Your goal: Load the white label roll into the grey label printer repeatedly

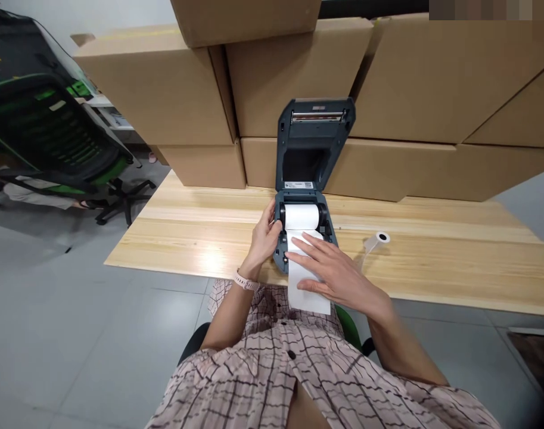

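Observation:
A dark blue-grey label printer [308, 156] stands on the wooden table [186, 238] with its lid swung up. Inside sits a white paper roll [301, 217], and a strip of paper [304, 292] runs out over the front and past the table's edge. My left hand [265, 237] grips the printer's left side beside the roll, fingers curled on the housing. My right hand [332, 268] lies flat on the paper strip with fingers stretched out, pressing it down at the printer's front.
Large cardboard boxes [164, 89] are stacked along the back of the table behind the printer. A small nearly spent roll core [379, 239] lies on the table to the right. A black and green office chair [48, 137] stands at the left on the grey floor.

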The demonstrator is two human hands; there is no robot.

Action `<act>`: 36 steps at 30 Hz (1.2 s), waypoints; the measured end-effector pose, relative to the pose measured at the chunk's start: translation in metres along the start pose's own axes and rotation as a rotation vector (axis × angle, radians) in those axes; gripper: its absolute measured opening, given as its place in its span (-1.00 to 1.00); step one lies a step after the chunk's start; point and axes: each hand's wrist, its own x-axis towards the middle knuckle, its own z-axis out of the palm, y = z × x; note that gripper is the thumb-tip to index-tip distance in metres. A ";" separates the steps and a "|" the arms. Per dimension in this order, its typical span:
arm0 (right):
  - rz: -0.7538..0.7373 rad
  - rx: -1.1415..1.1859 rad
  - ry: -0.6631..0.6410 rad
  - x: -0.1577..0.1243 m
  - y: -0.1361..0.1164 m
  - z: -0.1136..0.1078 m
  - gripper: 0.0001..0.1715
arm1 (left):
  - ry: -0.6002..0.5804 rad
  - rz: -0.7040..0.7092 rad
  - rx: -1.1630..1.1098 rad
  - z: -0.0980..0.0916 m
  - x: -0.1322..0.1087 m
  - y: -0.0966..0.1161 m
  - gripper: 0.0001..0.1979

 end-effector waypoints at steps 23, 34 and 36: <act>0.028 0.140 0.144 -0.007 -0.004 0.009 -0.30 | 0.078 -0.333 -0.114 0.012 -0.046 0.026 -0.21; 0.049 0.248 0.133 -0.007 -0.008 0.001 -0.51 | 0.005 -0.393 -0.173 0.018 -0.090 0.043 -0.06; 0.042 0.315 0.100 -0.010 -0.005 -0.005 -0.52 | 0.006 -0.386 -0.199 0.019 -0.088 0.045 -0.05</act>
